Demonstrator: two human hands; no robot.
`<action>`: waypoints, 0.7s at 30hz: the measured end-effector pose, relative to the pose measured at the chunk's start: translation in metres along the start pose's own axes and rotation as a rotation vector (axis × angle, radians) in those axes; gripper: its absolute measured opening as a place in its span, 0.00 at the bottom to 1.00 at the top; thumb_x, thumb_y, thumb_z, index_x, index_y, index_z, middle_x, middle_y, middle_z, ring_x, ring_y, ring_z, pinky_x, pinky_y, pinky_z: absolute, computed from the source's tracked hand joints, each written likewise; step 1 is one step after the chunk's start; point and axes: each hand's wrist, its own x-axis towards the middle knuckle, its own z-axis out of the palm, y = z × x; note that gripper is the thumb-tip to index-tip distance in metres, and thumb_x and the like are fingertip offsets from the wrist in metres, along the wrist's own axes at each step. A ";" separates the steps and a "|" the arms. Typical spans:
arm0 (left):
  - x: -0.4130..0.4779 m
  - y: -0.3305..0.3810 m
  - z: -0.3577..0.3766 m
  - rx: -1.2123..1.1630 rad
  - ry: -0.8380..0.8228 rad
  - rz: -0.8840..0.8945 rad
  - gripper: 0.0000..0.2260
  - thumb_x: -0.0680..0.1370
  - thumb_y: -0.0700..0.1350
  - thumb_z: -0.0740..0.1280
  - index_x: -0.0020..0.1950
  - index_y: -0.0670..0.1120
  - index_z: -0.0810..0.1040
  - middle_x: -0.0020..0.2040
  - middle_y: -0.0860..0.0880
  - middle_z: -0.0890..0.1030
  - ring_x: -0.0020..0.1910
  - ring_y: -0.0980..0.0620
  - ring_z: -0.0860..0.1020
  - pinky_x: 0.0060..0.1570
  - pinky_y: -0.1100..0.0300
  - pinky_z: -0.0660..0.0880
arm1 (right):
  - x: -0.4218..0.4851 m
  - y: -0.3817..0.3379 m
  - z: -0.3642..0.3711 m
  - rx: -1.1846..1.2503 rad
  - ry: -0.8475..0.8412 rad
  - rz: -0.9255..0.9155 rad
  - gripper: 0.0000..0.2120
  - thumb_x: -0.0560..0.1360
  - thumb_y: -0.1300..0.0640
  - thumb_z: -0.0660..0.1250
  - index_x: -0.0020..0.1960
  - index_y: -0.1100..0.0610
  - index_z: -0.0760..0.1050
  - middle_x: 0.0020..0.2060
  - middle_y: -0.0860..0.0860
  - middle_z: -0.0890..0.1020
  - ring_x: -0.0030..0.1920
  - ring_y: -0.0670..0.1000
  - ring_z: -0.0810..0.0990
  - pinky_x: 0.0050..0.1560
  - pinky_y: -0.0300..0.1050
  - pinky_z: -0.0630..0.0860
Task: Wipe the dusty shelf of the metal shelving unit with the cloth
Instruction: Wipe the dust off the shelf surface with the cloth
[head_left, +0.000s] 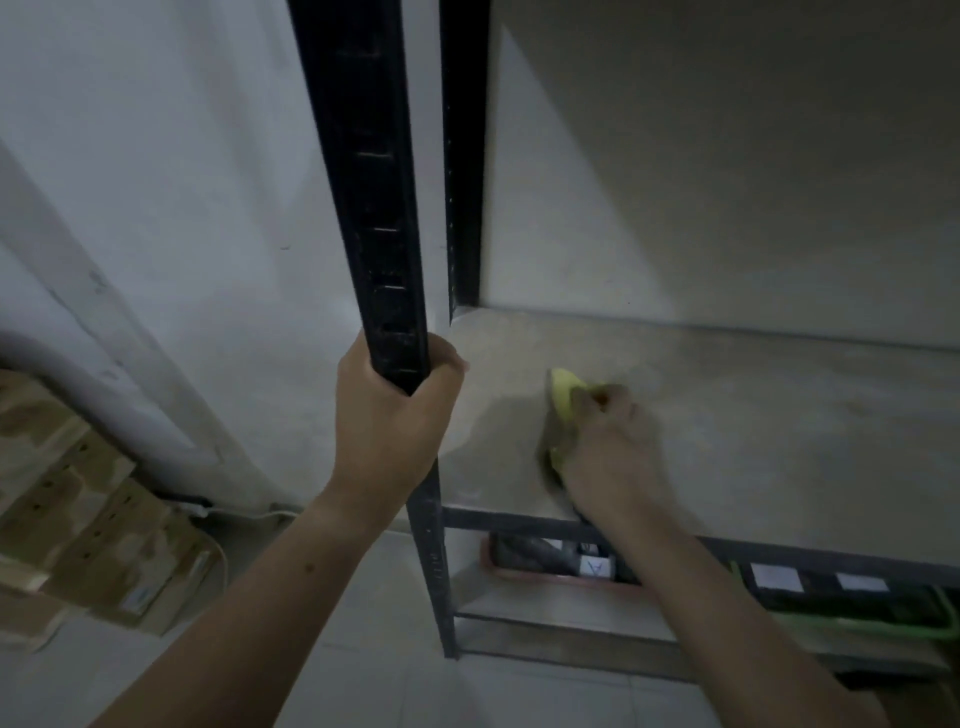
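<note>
Yellow-green cloth (562, 399) lies on dusty shelf (753, 415).

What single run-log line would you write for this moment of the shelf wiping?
left hand: grips front upright post | right hand: holds yellow cloth against dusty shelf | stage: wiping, shelf's left end

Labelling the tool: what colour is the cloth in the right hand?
Yellow-green cloth, gripped by the right hand; head view.

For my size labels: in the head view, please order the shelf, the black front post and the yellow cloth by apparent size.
1. shelf
2. black front post, nearer the camera
3. yellow cloth, partly hidden under the right hand
</note>
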 end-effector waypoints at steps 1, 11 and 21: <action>0.000 -0.001 0.000 0.006 0.003 -0.002 0.04 0.70 0.46 0.68 0.36 0.50 0.75 0.36 0.37 0.79 0.39 0.36 0.80 0.41 0.50 0.78 | 0.006 -0.019 0.005 0.028 -0.029 -0.002 0.22 0.74 0.54 0.61 0.68 0.53 0.67 0.65 0.57 0.66 0.61 0.61 0.68 0.62 0.53 0.68; 0.002 -0.007 -0.001 0.041 0.009 0.026 0.05 0.70 0.45 0.65 0.37 0.55 0.77 0.36 0.48 0.82 0.40 0.48 0.83 0.43 0.53 0.81 | 0.025 -0.112 0.021 0.453 -0.349 -0.488 0.18 0.75 0.60 0.63 0.64 0.63 0.72 0.61 0.62 0.75 0.60 0.60 0.75 0.62 0.57 0.72; 0.001 0.000 -0.001 0.015 -0.013 0.003 0.05 0.73 0.40 0.67 0.37 0.47 0.76 0.37 0.32 0.77 0.40 0.32 0.79 0.42 0.50 0.79 | 0.025 0.149 -0.051 0.053 0.136 0.138 0.17 0.77 0.57 0.62 0.63 0.64 0.74 0.58 0.65 0.75 0.52 0.66 0.77 0.56 0.58 0.74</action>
